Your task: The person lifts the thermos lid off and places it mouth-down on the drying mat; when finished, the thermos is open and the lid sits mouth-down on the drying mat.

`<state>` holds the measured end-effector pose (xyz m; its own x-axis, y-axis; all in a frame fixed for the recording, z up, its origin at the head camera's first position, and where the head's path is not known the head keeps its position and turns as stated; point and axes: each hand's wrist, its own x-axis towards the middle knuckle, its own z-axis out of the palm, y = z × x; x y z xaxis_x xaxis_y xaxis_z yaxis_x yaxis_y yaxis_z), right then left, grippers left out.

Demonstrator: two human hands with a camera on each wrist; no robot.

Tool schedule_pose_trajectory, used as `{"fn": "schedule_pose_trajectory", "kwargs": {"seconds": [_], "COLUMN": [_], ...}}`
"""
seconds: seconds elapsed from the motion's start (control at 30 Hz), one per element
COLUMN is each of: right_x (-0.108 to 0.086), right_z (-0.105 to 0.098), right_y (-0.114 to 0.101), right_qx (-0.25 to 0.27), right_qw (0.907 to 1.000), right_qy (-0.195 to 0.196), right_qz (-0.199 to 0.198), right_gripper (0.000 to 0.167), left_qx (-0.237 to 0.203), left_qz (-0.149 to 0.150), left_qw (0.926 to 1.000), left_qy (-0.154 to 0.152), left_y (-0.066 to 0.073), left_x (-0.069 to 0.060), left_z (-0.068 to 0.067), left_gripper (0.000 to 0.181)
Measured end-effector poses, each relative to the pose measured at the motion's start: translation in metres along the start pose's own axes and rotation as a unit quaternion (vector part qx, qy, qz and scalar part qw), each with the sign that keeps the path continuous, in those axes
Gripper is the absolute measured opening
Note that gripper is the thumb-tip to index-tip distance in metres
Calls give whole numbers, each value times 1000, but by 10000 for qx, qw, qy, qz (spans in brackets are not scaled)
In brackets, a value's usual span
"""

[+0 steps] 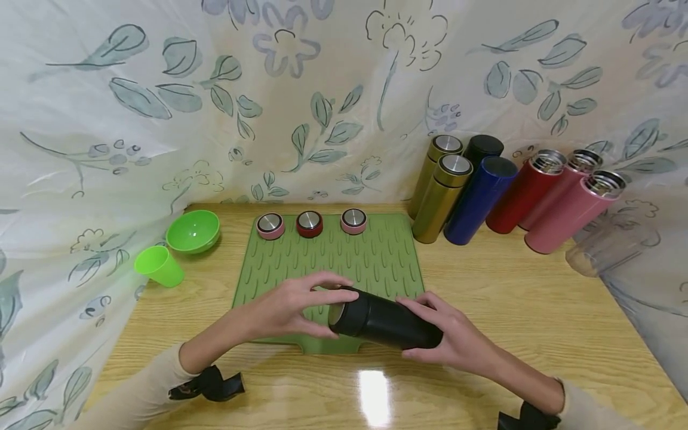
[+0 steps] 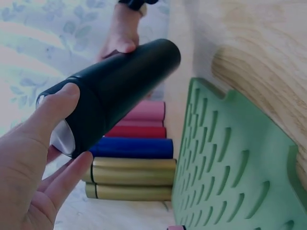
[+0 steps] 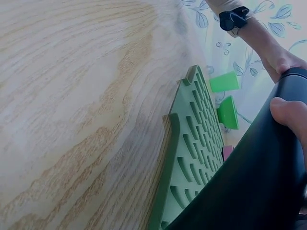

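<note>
A black thermos bottle (image 1: pixel 400 322) is held tilted above the front of the green draining mat (image 1: pixel 387 257), its capped end toward the left. My right hand (image 1: pixel 457 334) grips the body near the base. At the other end, my left hand (image 1: pixel 295 303) pinches the cap (image 1: pixel 355 313) between thumb and fingers. The left wrist view shows the cap's silver top (image 2: pixel 63 136) between those fingers. On the back of the mat lie a pink lid (image 1: pixel 270 226), a red lid (image 1: pixel 309 224) and another pink lid (image 1: pixel 353 221).
Gold bottles (image 1: pixel 432 206), a black bottle (image 1: pixel 484 146) and a blue bottle (image 1: pixel 478 203) stand back right. Beside them are lidless red (image 1: pixel 518 197) and pink bottles (image 1: pixel 570 215), then a clear pitcher (image 1: pixel 607 248). A green bowl (image 1: pixel 193 233) and green cup (image 1: pixel 161 267) stand left.
</note>
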<state>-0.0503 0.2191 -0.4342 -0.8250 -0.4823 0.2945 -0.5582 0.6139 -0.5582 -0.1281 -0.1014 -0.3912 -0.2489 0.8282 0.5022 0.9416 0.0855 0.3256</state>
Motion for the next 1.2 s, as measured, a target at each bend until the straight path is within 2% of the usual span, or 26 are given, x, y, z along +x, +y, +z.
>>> {"fn": "schedule_pose_trajectory", "kwargs": {"seconds": [0.2,0.3,0.4,0.53,0.7,0.8,0.9,1.03,1.1,1.2], "right_x": [-1,0,1,2,0,1,0,0,1,1], "right_z": [4,4,4,3,6,7,8,8,7,6], "right_y": [1,2,3,3,2,1,1,1,1,1], "right_qx": [-19,-79,-134,-177,-189,-172,-184,-278,-303,-360], "right_qw": [9999,9997,9996,9997,9996,9996,9996,9992,9991,9988], "right_qy": [40,90,134,136,84,34,37,87,89,144], "right_qz": [-153,-216,-204,-117,-173,-219,-233,-285,-294,-291], "right_gripper": [76,77,78,79,80,79,79,79,78,78], "left_qx": [-166,-299,-413,-414,-270,-295,-408,-266,-182,-276], "left_qz": [-381,-645,-785,-725,-680,-837,-1068,-1079,-1042,-1157], "left_qw": [9991,9975,9958,9960,9972,9960,9933,9935,9943,9928], "left_qy": [90,-39,-222,-304,-162,-70,-176,-233,-145,-151], "left_y": [1,2,2,0,2,5,8,10,11,13], "left_x": [-2,-5,-5,-5,-8,-10,-12,-11,-9,-8], "left_z": [2,2,2,3,5,5,6,5,4,4], "left_gripper": [73,74,74,72,72,73,74,70,69,70]}}
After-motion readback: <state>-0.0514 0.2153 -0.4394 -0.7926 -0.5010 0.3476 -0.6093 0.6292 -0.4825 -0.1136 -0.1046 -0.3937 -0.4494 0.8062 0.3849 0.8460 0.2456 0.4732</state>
